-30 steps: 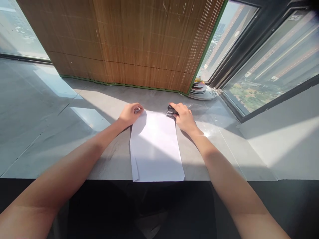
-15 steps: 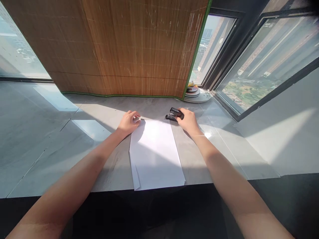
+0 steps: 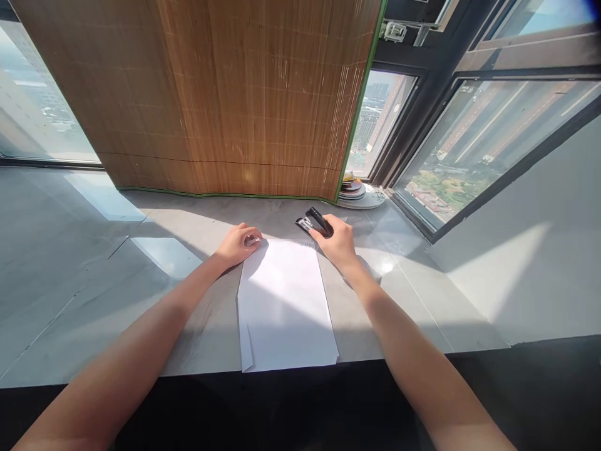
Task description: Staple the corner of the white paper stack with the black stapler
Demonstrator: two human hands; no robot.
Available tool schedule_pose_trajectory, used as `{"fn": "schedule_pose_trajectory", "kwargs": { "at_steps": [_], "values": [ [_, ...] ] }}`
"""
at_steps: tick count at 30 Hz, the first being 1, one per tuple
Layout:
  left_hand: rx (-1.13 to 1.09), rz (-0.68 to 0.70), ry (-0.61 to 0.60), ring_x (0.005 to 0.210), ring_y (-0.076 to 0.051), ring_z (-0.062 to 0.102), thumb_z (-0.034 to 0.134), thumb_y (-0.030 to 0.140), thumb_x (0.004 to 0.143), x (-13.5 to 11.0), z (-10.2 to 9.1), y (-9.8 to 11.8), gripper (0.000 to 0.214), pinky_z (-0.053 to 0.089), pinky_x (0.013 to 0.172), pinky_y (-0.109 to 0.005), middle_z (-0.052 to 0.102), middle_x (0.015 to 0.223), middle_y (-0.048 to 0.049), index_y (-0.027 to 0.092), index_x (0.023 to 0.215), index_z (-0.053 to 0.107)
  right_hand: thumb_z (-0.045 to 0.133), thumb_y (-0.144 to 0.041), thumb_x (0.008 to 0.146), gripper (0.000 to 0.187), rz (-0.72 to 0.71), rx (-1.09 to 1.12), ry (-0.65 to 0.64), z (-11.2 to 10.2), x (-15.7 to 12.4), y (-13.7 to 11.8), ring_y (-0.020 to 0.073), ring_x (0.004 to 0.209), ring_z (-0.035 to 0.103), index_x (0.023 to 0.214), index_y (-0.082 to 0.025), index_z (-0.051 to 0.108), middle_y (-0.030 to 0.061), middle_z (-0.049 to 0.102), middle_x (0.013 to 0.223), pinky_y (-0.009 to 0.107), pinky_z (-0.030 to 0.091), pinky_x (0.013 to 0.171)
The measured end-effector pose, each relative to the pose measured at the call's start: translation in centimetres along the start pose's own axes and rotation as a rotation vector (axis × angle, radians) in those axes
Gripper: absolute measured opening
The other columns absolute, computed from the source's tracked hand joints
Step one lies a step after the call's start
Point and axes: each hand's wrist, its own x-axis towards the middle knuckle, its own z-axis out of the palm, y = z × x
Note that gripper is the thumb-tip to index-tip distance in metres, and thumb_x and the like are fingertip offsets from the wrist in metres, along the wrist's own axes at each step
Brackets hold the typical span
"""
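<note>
White sheets of paper (image 3: 286,307) lie on the pale stone ledge, their near edge about at its front. My left hand (image 3: 238,245) is at the far left corner of the paper, its fingers curled and thumb closed in on that corner. In my right hand (image 3: 339,239) is a black stapler (image 3: 315,222), gripped near one end with its jaws apart. The stapler is tilted just past the far right corner, where small dark marks show on the paper. It looks lifted off the sheets. At the near left, a lower corner of paper is folded over.
A bamboo blind (image 3: 235,100) hangs over the back of the ledge (image 3: 188,332). Stacked plates (image 3: 359,195) stand in the far right corner by the window frame (image 3: 404,125). A white wall (image 3: 526,269) bounds the right side.
The stapler has turned from lying nearly level to a tilted pose, and my right hand has rotated with it. My left fingers have curled in closer on the paper's corner. The view has shifted slightly.
</note>
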Motion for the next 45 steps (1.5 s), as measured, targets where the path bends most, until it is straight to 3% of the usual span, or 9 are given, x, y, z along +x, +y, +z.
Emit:
{"fn": "schedule_pose_trajectory", "kwargs": {
  "at_steps": [4,7,17,21,25,29,35,39,45],
  "values": [
    [-0.028,0.009,-0.002,0.079,-0.020,0.058,0.067,0.037,0.088,0.1,-0.1,0.0,0.021,0.049,0.078,-0.034,0.061,0.086,-0.0044,0.021,0.095,0.078,0.076,-0.033,0.086,0.017,-0.108,0.146,-0.342,1.5,-2.5,-3.7,0.0202,0.080,0.063,0.097,-0.023,0.069,0.0015,0.073,0.090,0.031,0.045,0.075],
    [-0.056,-0.008,-0.004,0.075,-0.018,0.057,0.068,0.038,0.088,0.0,-0.2,0.2,0.022,0.049,0.076,-0.033,0.060,0.086,-0.0039,0.020,0.095,0.078,0.074,-0.029,0.084,0.013,-0.144,0.119,-0.473,2.6,-3.8,-4.9,0.0193,0.076,0.060,0.093,-0.024,0.066,0.0000,0.070,0.086,0.030,0.043,0.071],
    [-0.220,-0.109,0.085,0.078,-0.019,0.056,0.056,0.048,0.098,0.2,-0.5,0.1,0.030,0.046,0.072,-0.031,0.064,0.094,-0.0043,0.022,0.100,0.069,0.066,-0.021,0.088,0.010,-0.240,0.038,-0.594,3.5,-4.2,-4.7,0.0222,0.086,0.057,0.097,-0.024,0.061,0.0035,0.066,0.096,0.032,0.042,0.072],
    [-0.326,-0.241,0.134,0.067,-0.017,0.044,0.049,0.064,0.101,-0.1,-1.0,0.0,0.050,0.036,0.064,-0.032,0.050,0.071,-0.0009,0.024,0.073,0.050,0.066,-0.020,0.089,0.011,-0.225,0.047,-0.594,3.0,-4.3,-4.8,0.0214,0.088,0.058,0.099,-0.024,0.062,0.0035,0.067,0.099,0.033,0.043,0.074],
    [-0.459,-0.264,0.026,0.057,-0.015,0.019,0.043,0.077,0.099,-0.5,-1.8,0.0,0.068,0.021,0.056,-0.035,0.021,0.059,0.0026,0.025,0.063,0.019,0.066,-0.023,0.091,0.011,-0.198,0.036,-0.644,1.0,-4.1,-3.6,0.0205,0.088,0.060,0.102,-0.024,0.062,0.0029,0.069,0.101,0.032,0.044,0.076],
    [-0.492,-0.223,-0.048,0.057,-0.014,0.012,0.044,0.077,0.097,-0.7,-2.6,0.3,0.070,0.013,0.056,-0.036,0.016,0.059,0.0031,0.024,0.060,0.017,0.064,-0.023,0.090,0.013,-0.153,-0.034,-0.673,-3.5,-4.3,-0.5,0.0196,0.084,0.061,0.102,-0.023,0.063,0.0016,0.070,0.099,0.031,0.042,0.073],
    [-0.497,-0.230,-0.115,0.057,-0.014,0.009,0.040,0.081,0.099,-0.5,-2.3,0.0,0.071,0.009,0.058,-0.036,0.016,0.060,0.0037,0.024,0.062,0.019,0.065,-0.032,0.091,0.011,-0.006,-0.108,-0.545,-9.5,-5.1,4.7,0.0218,0.080,0.062,0.097,-0.024,0.064,0.0024,0.071,0.090,0.034,0.047,0.073],
    [-0.492,-0.226,-0.113,0.056,-0.014,0.010,0.040,0.083,0.098,-0.4,-2.2,0.1,0.072,0.011,0.057,-0.036,0.017,0.058,0.0035,0.024,0.061,0.019,0.063,-0.038,0.093,0.014,0.012,-0.129,-0.530,-10.2,-4.9,5.9,0.0217,0.078,0.063,0.097,-0.024,0.063,0.0018,0.071,0.088,0.034,0.049,0.073],
    [-0.492,-0.227,-0.122,0.056,-0.014,0.011,0.040,0.080,0.101,-0.5,-2.3,-0.3,0.071,0.010,0.058,-0.037,0.017,0.060,0.0035,0.024,0.062,0.019,0.067,-0.042,0.091,0.019,0.015,-0.090,-0.578,-10.3,-4.5,5.2,0.0232,0.079,0.063,0.094,-0.024,0.066,0.0037,0.071,0.087,0.036,0.051,0.074]
  ]
}}
